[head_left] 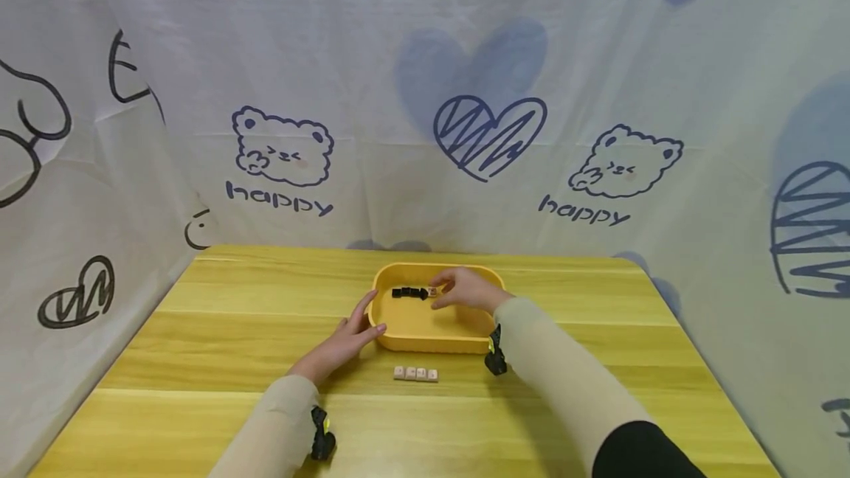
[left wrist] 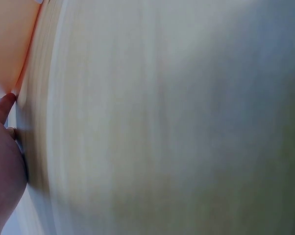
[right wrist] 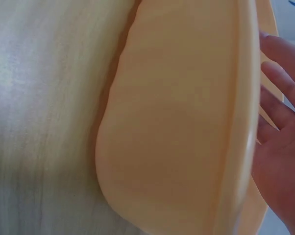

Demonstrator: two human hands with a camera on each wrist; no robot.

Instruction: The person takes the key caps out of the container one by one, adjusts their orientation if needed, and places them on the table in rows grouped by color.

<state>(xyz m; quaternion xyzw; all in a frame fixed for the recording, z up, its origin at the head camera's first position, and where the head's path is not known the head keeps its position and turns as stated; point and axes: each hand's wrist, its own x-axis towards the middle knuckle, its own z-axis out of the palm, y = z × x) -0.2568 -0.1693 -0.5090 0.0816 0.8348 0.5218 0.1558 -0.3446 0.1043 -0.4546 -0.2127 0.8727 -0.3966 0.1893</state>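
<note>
A yellow plastic bin [head_left: 432, 342] sits on the table, with a short row of black keycaps [head_left: 406, 292] inside near its back wall. At the right end of that row is a pale keycap [head_left: 432, 291]. My right hand [head_left: 470, 291] reaches over the bin, its thumb and forefinger apart right beside the pale keycap. In the right wrist view its fingers [right wrist: 280, 81] are spread behind the bin's rim. My left hand [head_left: 347, 344] rests against the bin's left side, fingers extended, thumb at the front left corner. The left wrist view shows a fingertip touching the bin's outer wall [left wrist: 10, 44].
Several pale keycaps [head_left: 416, 374] stand in a row on the wooden table [head_left: 265, 316], just in front of the bin. A white cloth [head_left: 385, 94] printed with hearts and bears hangs behind the table and at both sides.
</note>
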